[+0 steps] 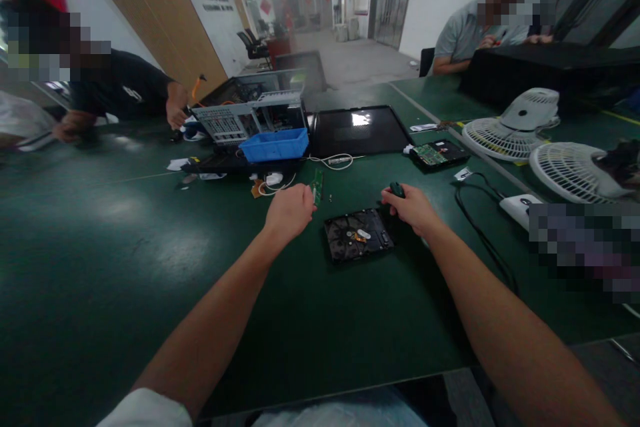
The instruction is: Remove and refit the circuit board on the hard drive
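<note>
A black hard drive (358, 235) lies flat on the green table, between my two hands. My left hand (290, 211) is closed just left of it, pinching the near end of a narrow green circuit board (317, 185). My right hand (411, 207) is closed round the dark green handle of a screwdriver (397, 189) at the drive's far right corner; the tool's tip is hidden.
A blue tray (275, 145) sits by an open computer case (253, 117), with a black side panel (357, 131) to its right. Another hard drive (439, 153), two white fans (510, 127), a black cable (480, 227) and a white power strip (519, 207) lie right. Other people sit at the far left and far right.
</note>
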Motion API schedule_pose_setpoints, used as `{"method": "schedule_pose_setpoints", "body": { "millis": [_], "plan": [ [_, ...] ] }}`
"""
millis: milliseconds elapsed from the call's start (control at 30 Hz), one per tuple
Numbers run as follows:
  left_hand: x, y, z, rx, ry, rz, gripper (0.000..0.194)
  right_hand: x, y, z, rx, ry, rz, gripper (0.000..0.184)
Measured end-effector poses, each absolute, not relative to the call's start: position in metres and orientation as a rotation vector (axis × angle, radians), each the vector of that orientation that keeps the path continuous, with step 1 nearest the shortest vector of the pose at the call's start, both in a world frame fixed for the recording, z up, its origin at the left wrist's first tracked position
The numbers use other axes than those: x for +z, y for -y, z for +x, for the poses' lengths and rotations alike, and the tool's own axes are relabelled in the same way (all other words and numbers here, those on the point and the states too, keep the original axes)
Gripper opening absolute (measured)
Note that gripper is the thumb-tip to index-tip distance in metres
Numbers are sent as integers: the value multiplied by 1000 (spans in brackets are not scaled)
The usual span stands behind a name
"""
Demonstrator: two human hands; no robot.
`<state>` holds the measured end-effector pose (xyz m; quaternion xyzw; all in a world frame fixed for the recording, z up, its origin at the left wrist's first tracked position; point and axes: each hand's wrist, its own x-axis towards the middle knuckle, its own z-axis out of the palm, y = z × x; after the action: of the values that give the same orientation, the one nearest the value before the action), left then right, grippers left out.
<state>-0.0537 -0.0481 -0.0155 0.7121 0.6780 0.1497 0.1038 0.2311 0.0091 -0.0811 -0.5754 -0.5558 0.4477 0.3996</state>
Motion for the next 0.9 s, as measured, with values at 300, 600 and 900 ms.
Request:
{"method": "schedule_pose_setpoints", "body": {
  "millis": [300, 600, 900],
  "plan": [
    [-44, 84, 20, 1103, -1552, 1887, 43, -50, 16, 223, 1588, 1348, -1061, 52],
    [-82, 109, -11, 1050, -1710, 2246, 82, -61, -2, 234, 1498, 1023, -1046, 44],
    [-97, 105, -18, 725, -1664, 2276, 120, -81, -20, 250, 1443, 790, -1045, 34]
  ]
}}
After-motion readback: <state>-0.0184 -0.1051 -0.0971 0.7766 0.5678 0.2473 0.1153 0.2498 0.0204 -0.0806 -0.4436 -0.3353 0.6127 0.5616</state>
